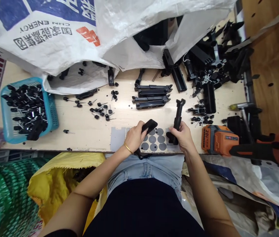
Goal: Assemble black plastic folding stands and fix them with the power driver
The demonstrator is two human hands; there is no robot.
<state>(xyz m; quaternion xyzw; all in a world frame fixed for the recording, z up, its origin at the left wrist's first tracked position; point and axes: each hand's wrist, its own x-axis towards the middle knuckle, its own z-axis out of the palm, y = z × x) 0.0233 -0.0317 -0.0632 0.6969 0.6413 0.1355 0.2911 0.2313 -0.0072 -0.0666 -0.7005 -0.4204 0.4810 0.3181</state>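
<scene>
Near the front edge of the table, my left hand (pixel 135 135) is closed around a flat black plastic part (pixel 150 125). To its right, my right hand (pixel 183 136) grips a long black plastic piece (pixel 178 117) with a forked upper end, held roughly upright. The two parts are apart from each other. Between the hands, grey round pads (pixel 152 139) lie on the tabletop. Beyond them, several long black assemblies (pixel 153 96) rest side by side. What my left fingers cover of their part is hidden.
A blue basket (pixel 55 113) of black knobs with metal pins stands left. Loose knobs (pixel 102 110) lie beside it. White sacks (pixel 114 29) cover the back. Black parts (pixel 208 97) pile up at right, near an orange battery (pixel 219 140) on a power tool and a hammer (pixel 243 106).
</scene>
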